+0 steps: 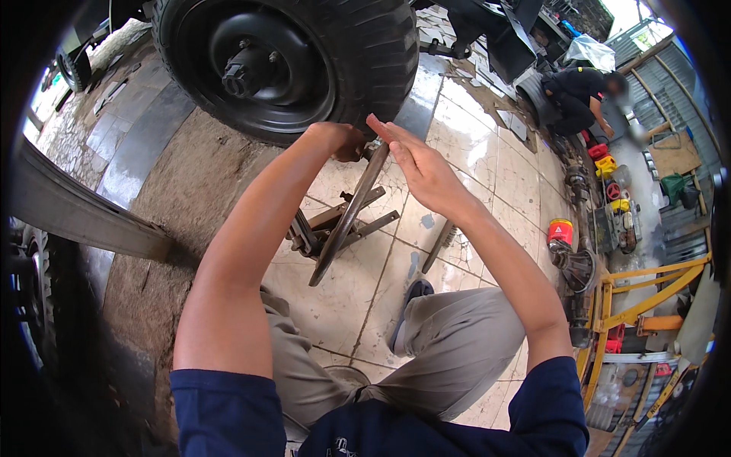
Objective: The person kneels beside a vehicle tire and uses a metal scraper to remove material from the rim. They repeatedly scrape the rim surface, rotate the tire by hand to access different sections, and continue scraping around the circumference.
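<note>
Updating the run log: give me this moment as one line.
left hand: gripping top of metal bar under tyre | right hand: open, flat beside bar | jack stand: on tiled floor

Wheel [285,61] stands ahead; bar [348,217] leans below it, between left hand [339,141] and right hand [419,167]; jack [335,225] underneath (on floor [487,160]); another person [582,99] far right.

Well to the right of the grip and lower down the tiled floor stands a short red cylindrical can [560,231] with a white label bearing a red triangle on its side. Farther right and higher than the grip, near the crouching person, lie small red and yellow plastic containers [605,164] bunched together, too small to read in shape beyond boxy. A flat brown cardboard sheet [675,154] leans beyond them, far right of the grip.
</note>
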### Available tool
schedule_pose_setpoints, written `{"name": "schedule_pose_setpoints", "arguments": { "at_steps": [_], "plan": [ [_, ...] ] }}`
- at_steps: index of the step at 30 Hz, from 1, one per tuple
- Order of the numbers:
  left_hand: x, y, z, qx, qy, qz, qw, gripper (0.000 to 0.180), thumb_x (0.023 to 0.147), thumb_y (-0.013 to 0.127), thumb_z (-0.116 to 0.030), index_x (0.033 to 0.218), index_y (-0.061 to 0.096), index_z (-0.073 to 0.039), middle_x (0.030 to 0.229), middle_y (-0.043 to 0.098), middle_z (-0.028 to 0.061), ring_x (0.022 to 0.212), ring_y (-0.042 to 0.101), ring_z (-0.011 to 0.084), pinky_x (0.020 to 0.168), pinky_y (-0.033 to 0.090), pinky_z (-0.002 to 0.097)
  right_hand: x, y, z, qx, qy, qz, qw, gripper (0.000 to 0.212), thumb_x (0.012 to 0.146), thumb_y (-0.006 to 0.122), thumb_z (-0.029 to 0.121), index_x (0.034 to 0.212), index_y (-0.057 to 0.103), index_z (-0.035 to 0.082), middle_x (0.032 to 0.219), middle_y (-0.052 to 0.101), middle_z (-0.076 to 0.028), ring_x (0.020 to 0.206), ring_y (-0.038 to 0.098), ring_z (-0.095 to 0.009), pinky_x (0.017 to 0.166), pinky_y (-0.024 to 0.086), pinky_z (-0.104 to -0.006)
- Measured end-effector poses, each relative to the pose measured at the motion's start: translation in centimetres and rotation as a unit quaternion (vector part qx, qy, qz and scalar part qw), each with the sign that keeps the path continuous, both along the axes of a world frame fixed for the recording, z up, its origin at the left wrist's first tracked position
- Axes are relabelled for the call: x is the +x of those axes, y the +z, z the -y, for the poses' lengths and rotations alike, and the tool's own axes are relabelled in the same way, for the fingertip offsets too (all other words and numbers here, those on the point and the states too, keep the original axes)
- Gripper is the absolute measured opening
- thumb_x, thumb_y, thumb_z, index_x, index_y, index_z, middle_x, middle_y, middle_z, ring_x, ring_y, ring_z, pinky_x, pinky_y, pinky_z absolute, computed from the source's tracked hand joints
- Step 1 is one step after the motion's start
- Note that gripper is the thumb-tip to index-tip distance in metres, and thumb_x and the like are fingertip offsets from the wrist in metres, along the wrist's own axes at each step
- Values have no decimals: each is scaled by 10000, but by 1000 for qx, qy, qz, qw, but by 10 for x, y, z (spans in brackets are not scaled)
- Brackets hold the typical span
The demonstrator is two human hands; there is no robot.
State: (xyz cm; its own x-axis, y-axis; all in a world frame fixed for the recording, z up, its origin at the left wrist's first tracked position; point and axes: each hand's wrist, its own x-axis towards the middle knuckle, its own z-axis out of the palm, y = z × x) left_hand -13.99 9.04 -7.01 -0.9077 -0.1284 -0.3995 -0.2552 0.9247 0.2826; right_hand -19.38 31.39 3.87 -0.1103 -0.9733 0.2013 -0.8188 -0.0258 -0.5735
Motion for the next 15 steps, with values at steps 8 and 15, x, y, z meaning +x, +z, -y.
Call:
{"name": "schedule_pose_setpoints", "arguments": {
  "at_steps": [8,15],
  "plan": [
    [4,30,-9,8,-19,34,999,352,933,659,-350,1139,738,-76,1104,751,112,1007,704,302,866,565,429,-1,4,-1,15,-2,8,1000,468,1129,339,343,1545,460,167,1530,489,-215,1458,416,-365,1209,326,-411],
    [-4,23,11,68,-28,155,985,524,966,652,-411,1408,610,-134,1196,681,84,1095,673,232,928,550,384,14,9,8,55,-29,12,998,487,1126,365,328,1506,482,47,1550,476,-207,1461,425,-352,1214,313,-392]
  ]
}}
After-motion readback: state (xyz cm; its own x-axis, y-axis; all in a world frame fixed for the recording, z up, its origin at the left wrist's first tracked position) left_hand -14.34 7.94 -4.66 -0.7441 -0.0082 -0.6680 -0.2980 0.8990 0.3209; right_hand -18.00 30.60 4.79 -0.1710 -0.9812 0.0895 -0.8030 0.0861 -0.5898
